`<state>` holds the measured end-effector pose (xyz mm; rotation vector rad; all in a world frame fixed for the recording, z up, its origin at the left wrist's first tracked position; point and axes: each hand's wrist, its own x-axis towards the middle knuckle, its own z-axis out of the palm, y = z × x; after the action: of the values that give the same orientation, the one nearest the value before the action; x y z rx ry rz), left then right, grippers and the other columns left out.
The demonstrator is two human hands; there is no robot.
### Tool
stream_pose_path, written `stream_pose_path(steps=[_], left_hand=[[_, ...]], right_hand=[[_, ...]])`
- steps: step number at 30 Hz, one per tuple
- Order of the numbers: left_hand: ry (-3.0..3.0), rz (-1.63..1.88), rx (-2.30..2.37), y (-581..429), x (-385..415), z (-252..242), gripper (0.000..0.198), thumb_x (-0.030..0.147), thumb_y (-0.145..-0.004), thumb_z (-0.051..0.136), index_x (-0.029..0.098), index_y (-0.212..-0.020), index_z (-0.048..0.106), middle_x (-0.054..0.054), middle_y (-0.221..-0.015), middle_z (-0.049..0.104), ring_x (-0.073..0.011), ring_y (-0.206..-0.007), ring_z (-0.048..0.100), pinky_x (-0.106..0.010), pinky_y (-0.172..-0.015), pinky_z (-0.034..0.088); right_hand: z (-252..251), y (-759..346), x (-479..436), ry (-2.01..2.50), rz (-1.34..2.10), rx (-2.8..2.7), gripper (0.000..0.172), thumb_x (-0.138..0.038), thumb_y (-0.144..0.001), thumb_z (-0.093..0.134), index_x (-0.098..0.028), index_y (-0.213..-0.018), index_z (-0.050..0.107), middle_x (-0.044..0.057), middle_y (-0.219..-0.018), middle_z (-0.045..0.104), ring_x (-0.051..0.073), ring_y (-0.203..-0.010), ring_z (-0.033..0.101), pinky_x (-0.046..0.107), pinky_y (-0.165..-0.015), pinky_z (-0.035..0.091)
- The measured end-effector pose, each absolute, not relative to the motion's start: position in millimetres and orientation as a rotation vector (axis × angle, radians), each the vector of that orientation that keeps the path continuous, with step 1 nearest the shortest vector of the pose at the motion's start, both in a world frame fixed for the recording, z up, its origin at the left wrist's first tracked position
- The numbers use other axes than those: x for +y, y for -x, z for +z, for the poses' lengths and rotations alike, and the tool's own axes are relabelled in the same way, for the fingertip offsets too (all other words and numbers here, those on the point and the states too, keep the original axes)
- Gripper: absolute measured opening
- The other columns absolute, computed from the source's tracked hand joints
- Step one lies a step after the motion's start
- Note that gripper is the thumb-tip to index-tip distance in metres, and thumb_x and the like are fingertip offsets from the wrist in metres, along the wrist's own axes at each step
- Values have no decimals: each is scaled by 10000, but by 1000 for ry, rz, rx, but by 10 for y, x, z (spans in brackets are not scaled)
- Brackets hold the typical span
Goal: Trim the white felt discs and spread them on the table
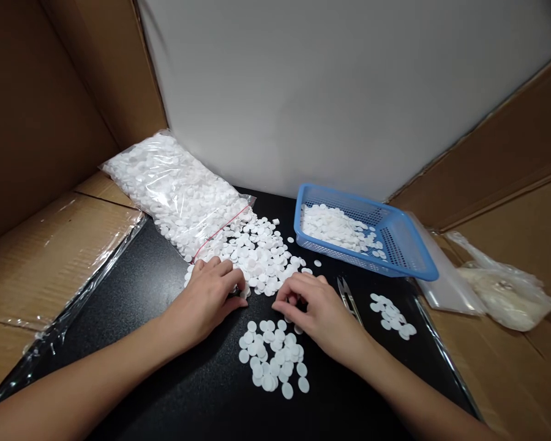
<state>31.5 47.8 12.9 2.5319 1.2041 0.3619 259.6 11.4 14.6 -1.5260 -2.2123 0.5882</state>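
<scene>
My left hand (211,297) rests palm down at the near edge of a big pile of small white discs (257,251), its fingers curled with the tips among the discs. My right hand (314,306) lies beside it, fingers bent and pinched at the discs between the big pile and a smaller heap of white discs (275,358) just below both hands. What each set of fingertips grips is too small to make out. A pair of thread snips (349,300) lies just right of my right hand.
An open clear bag (174,190) full of white discs lies at the back left. A blue mesh basket (408,245) holding discs stands at the back right, with a little cluster of discs (392,315) in front of it. Cardboard walls and plastic bags (500,288) flank the black table (165,380).
</scene>
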Motion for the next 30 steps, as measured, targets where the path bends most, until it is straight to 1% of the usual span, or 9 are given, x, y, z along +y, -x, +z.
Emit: stream_pose_path(steps=[3,5,11,15,18,21,26,28,30], left_hand=[[-2574,354,1195,-314,466,123,151,236,-854,767,211,-892,624,-2,-868,620,-240,-873,529,-371,-792,333],[-2583,361,1196,-317,457,120,155,244,-855,767,212,-888,619,-2,-869,621,-238,-875,531,-373,-795,342],[-2584,372,1204,-312,443,103,189,287,-852,773,212,-883,602,5,-857,619,-229,-864,534,-370,-787,349],[-2582,349,1202,-319,443,102,210,262,-831,795,207,-870,597,8,-859,621,-230,-852,531,-370,-778,336],[-2577,370,1198,-324,451,95,161,236,-853,766,203,-844,608,6,-851,623,-230,-852,530,-372,-778,330],[-2567,407,1192,-319,459,91,101,219,-890,707,204,-835,624,4,-847,625,-223,-854,530,-375,-789,334],[-2452,406,1158,-309,434,178,120,211,-919,665,206,-800,647,-2,-833,621,-218,-852,531,-375,-795,339],[-2350,346,1108,-315,403,231,141,222,-911,690,205,-776,654,1,-824,613,-210,-838,533,-367,-786,340],[-2302,276,1060,-331,368,267,150,171,-886,710,201,-751,653,5,-819,602,-207,-843,535,-362,-785,334]], right_hand=[[116,-2662,175,1526,446,-2182,85,-161,-927,646,-234,-885,629,0,-815,656,199,-786,609,349,-718,372],[74,-2690,199,1522,386,-2187,81,-160,-916,661,-235,-924,631,5,-832,659,207,-807,613,352,-726,370],[-50,-2691,203,1445,322,-2218,63,-178,-918,682,-232,-915,649,10,-866,673,200,-826,615,361,-754,365],[-86,-2703,220,1382,254,-2239,74,-183,-949,649,-222,-901,690,18,-825,662,202,-807,596,371,-752,355],[-60,-2711,228,1353,237,-2245,102,-195,-959,635,-228,-905,715,23,-805,662,206,-795,591,380,-752,358],[31,-2695,200,1404,321,-2171,110,-191,-951,631,-234,-883,705,17,-811,669,203,-794,603,375,-749,374],[175,-2643,98,1480,801,-2173,208,-227,-932,641,-240,-725,655,-23,-740,651,167,-691,608,351,-736,431],[175,-2629,78,1514,841,-2209,236,-221,-902,682,-227,-679,608,-28,-716,628,165,-679,601,346,-727,439],[152,-2622,85,1563,777,-2223,245,-198,-873,725,-216,-684,570,-33,-712,610,162,-674,589,334,-700,427]])
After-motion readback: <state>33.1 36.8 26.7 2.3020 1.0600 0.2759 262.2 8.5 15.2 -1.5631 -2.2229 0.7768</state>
